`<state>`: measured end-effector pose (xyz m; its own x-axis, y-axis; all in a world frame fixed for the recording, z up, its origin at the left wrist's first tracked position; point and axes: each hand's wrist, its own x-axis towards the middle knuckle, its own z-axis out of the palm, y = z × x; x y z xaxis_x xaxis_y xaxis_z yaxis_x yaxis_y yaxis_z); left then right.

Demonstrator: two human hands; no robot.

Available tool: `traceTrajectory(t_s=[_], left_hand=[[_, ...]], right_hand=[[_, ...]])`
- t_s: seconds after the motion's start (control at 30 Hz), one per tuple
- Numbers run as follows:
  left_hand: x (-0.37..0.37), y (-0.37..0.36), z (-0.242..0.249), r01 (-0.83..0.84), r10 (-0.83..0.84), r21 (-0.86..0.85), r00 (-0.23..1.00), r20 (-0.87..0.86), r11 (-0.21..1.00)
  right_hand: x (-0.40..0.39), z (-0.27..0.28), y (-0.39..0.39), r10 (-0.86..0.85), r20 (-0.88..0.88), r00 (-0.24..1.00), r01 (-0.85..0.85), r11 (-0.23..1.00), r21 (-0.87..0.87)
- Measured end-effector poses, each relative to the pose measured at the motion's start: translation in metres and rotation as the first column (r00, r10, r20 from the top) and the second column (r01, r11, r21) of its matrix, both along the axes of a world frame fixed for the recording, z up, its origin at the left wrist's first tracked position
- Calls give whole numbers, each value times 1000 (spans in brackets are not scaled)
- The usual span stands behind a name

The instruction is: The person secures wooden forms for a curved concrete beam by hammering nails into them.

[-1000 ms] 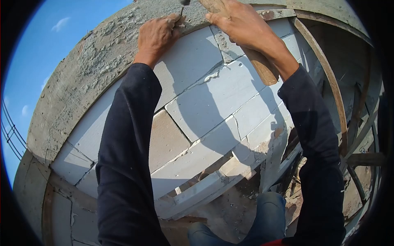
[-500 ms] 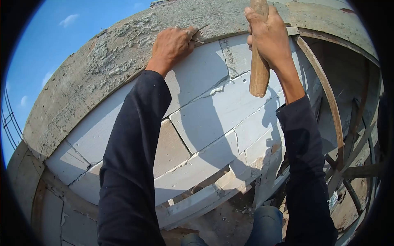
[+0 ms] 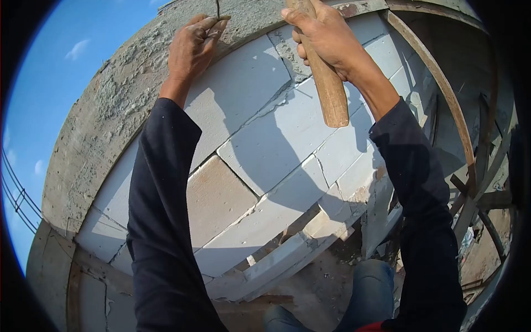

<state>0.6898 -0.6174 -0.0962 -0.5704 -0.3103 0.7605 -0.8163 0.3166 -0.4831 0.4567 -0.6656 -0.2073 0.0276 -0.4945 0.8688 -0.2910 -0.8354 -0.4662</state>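
Note:
My left hand (image 3: 194,45) is raised at the top, its fingers pinched on a thin dark metal piece (image 3: 218,9) that stands up against the rough concrete beam (image 3: 130,74). To the right, my right hand (image 3: 332,40) is wrapped round a thick wooden handle (image 3: 326,91), tilted with its blunt end pointing down. The handle's upper end is cut off by the frame's top edge, so whatever it carries is hidden. Behind both hands is a wall of pale blocks (image 3: 276,141), with one browner block (image 3: 221,202) in it.
Curved wooden strips (image 3: 437,69) and crossing beams stand at the right. A ledge (image 3: 276,268) runs along the wall's lower side, above my jeans-clad legs (image 3: 365,293). Dark wires (image 3: 19,193) show against the sky at the left.
My left hand has turned, and the metal piece now points upward. Both hands and the handle sit further left in view, the handle more tilted; the view itself has shifted.

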Motion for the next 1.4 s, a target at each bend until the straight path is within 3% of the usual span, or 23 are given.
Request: traceTrajectory(t_s=[0.03, 0.1, 0.23, 0.4, 0.53, 0.7, 0.93, 1.0, 1.13, 1.2, 1.33, 1.4], left_hand=[[0, -1, -2, -9, 9, 5, 1000, 3, 1000], [-2, -3, -8, 60, -57, 18, 987, -148, 998], [5, -6, -3, 73, -64, 75, 991, -122, 994], [2, 1, -1, -31, 30, 20, 999, 13, 999], [-6, 2, -9, -4, 5, 26, 998, -57, 1000], [3, -5, -3, 13, -12, -37, 1000, 24, 999], [1, -3, -6, 3, -4, -41, 1000, -25, 999], [1, -4, -6, -84, 82, -56, 996, -44, 995], [1, -2, -4, -70, 70, -40, 998, -8, 997], [0, -1, -6, -44, 44, -63, 999, 0, 997], [0, 1, -6, -65, 64, -41, 998, -4, 997], [0, 0, -4, -67, 66, -61, 998, -9, 996]], right_hand=[[-2, -4, 0, 5, 0, 1000, -5, 1000, 3], [-4, -13, -1, 14, 1, 1000, -14, 1000, 13], [-6, -20, -3, 29, -24, 999, -28, 999, 21], [-9, -18, 1, 45, -91, 995, -45, 999, 4], [-14, -5, 7, 43, -182, 982, -48, 999, -23], [-37, 10, 21, 30, -169, 985, -35, 999, -31], [-28, 11, 27, -8, -276, 961, -18, 996, -93], [-29, 15, 33, 2, -196, 981, -25, 993, -113], [-22, 22, 50, 61, 137, 989, -38, 986, -165], [-11, 20, 48, 31, 164, 986, 9, 972, -235], [4, 3, 42, -169, -116, 979, 114, 919, -377], [-7, 5, 57, -108, -83, 991, 73, 935, -347]])
